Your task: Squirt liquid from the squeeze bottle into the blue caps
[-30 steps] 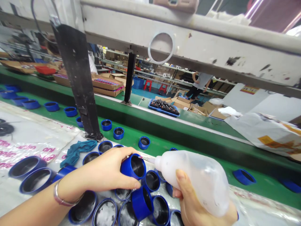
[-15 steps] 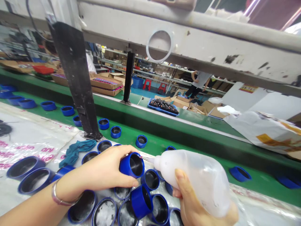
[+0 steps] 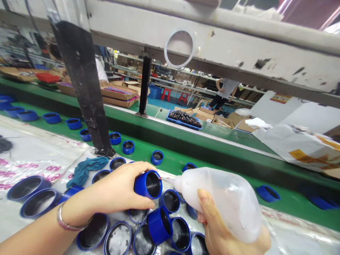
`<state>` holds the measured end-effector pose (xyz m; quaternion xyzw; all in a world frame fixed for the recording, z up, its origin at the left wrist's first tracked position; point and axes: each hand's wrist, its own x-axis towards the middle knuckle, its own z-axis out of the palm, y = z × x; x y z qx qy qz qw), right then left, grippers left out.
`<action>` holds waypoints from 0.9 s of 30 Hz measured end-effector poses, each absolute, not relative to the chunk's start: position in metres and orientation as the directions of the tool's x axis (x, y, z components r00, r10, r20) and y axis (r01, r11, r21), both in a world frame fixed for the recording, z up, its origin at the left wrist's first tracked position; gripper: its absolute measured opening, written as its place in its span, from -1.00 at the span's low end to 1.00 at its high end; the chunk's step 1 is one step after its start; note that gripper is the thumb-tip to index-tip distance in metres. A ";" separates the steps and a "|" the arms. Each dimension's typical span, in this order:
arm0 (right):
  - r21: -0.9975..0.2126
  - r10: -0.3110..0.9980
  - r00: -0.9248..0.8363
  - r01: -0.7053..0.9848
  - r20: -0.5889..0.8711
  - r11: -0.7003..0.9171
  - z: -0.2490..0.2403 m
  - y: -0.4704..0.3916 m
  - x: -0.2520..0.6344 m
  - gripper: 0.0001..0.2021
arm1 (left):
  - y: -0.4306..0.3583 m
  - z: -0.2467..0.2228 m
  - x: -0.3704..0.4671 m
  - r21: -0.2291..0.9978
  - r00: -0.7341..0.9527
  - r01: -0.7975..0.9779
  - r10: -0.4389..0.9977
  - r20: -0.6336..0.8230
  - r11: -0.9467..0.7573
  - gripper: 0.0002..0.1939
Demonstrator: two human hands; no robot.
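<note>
Fingers and thumb of my left hand (image 3: 132, 187) are closed round a blue cup-shaped ring with a black inside (image 3: 142, 185), tilted so its mouth faces right. In my right hand (image 3: 220, 226) is a translucent white squeeze bottle (image 3: 220, 198), lying on its side with its thin nozzle pointing left. The nozzle tip is at the right rim of the held ring; whether it touches cannot be made out. Below and around my left hand sit several similar blue rings (image 3: 159, 226), some tilted against each other on the plastic-covered table (image 3: 39, 148).
Behind the table runs a green conveyor belt (image 3: 140, 150) carrying spaced blue rings. A black post (image 3: 82, 88) rises at left, beside a teal cloth (image 3: 86, 170). A white beam (image 3: 127, 24) crosses overhead. Farther back are a blue tray (image 3: 183, 124) of black parts and a person (image 3: 225, 90).
The rings on the conveyor have shifted slightly left. My hands keep the same hold, with the bottle's nozzle still at the ring's rim.
</note>
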<state>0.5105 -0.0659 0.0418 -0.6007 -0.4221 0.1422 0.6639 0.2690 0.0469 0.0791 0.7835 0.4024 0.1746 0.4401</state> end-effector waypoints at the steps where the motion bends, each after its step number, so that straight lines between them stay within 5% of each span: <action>1: -0.930 0.725 0.586 0.282 0.361 0.235 0.042 -0.066 0.512 -0.63 | 0.047 0.079 0.269 0.824 0.613 0.482 0.786 -0.076 -0.296 -0.35; 4: -0.942 0.731 0.600 0.274 0.324 0.192 0.040 -0.066 0.507 -0.65 | 0.048 0.079 0.268 0.807 0.610 0.498 0.789 -0.067 -0.317 -0.35; 9: -0.888 0.548 0.710 0.433 0.443 0.158 0.040 -0.062 0.481 -0.60 | 0.048 0.081 0.269 0.794 0.612 0.507 0.789 -0.057 -0.336 -0.35; 20: -0.903 0.561 0.717 0.403 0.413 0.150 0.041 -0.064 0.482 -0.68 | 0.051 0.079 0.267 0.757 0.612 0.510 0.791 0.014 -0.409 -0.36; 27: -0.986 0.822 0.563 0.165 0.092 -0.003 0.068 -0.069 0.527 -0.62 | 0.051 0.078 0.267 0.757 0.613 0.492 0.789 0.051 -0.431 -0.37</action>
